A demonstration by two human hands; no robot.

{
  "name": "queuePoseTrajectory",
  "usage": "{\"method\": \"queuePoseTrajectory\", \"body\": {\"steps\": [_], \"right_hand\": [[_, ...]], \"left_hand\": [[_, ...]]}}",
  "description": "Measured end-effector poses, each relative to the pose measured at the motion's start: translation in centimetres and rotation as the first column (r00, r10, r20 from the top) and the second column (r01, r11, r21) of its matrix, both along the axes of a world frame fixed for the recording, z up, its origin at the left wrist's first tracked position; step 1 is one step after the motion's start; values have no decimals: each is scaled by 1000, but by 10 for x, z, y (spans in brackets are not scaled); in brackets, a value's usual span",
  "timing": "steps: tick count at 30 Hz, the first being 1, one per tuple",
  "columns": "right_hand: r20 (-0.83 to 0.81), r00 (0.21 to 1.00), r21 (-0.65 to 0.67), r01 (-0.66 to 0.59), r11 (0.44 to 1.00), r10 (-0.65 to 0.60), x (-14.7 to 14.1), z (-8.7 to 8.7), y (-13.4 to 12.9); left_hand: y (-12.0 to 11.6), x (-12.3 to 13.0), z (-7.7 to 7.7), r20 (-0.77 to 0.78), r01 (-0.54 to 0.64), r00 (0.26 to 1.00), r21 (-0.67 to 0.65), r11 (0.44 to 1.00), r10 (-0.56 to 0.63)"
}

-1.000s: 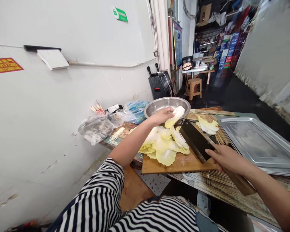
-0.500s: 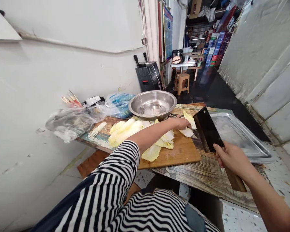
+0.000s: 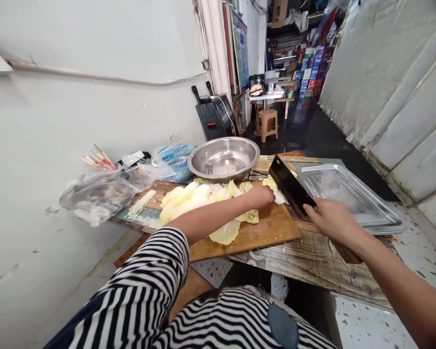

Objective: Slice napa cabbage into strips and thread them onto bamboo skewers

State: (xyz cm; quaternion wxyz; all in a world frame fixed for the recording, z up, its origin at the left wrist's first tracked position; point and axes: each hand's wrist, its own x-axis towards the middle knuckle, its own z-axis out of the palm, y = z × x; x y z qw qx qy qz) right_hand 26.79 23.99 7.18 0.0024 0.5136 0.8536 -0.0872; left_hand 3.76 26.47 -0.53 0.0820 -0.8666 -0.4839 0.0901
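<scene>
White wall (image 3: 76, 121) flanks the worktop (image 3: 308, 264); clock places run from the cutting board (image 3: 276, 228). At nine lie a clear plastic bag (image 3: 98, 196) and, closer, thin white strands (image 3: 141, 204). Cabbage leaves (image 3: 189, 201) heap toward ten, a steel bowl (image 3: 223, 169) at twelve. Near one, the left hand (image 3: 260, 195) curls at a pale leaf (image 3: 280, 197); whether it grips, I cannot tell. At three, the right hand (image 3: 330, 219) grips a cleaver (image 3: 288, 184), beside a metal tray (image 3: 352, 194).

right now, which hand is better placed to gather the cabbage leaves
Probably the left hand: it's already at the leaves, while the right hand grips the cleaver.
</scene>
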Motion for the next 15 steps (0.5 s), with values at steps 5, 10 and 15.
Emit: {"method": "queuePoseTrajectory", "body": {"steps": [5,10,15], "right_hand": [[95,995,-26,-38,999,41,-28,12,-1],[61,998,-144,-25,989,34,-43,17,4],[24,999,-268,26,963,-20,-46,12,13]], "left_hand": [[-13,-4,4,-52,-25,998,-38,999,23],[-18,-1,6,-69,-58,996,-51,997,55],[-17,0,6,-65,-62,996,-56,996,58]]}}
